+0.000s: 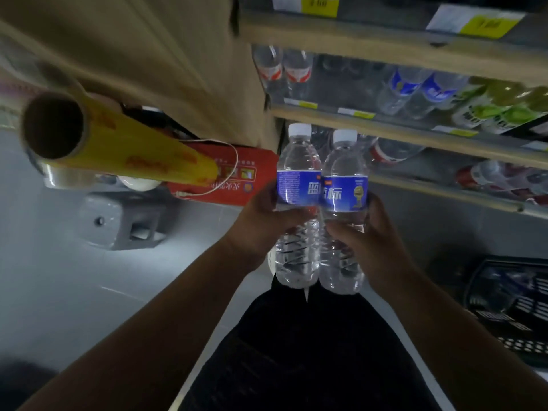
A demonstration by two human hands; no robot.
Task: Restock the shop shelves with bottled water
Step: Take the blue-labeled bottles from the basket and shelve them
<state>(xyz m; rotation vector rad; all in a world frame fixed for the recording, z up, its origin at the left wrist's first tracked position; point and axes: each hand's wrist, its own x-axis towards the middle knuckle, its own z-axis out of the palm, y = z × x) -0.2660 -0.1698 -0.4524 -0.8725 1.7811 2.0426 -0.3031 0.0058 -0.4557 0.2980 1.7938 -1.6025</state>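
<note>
Two water bottles (321, 209), blue-labelled, white-capped, upright and touching side by side, held in front of the shelves (415, 134). Left hand (264, 223) wrapped round the left bottle, right hand (364, 235) wrapped round the right one; a black basket (510, 304) sits on the floor at right, a yellow roll (118, 143) juts in at left

Two water bottles (298, 203) (344, 209): clear ribbed plastic, glossy, with shiny blue film labels and matt white caps. Shelf edges (385, 129): pale wood-look finish, matt. Price tags (320, 4): paper. Roll (118, 143): brown cardboard core, glossy yellow film. Crate (510, 301): black perforated plastic, possibly matt; view blurred. Floor (59, 277): smooth, slightly sheened.
</note>
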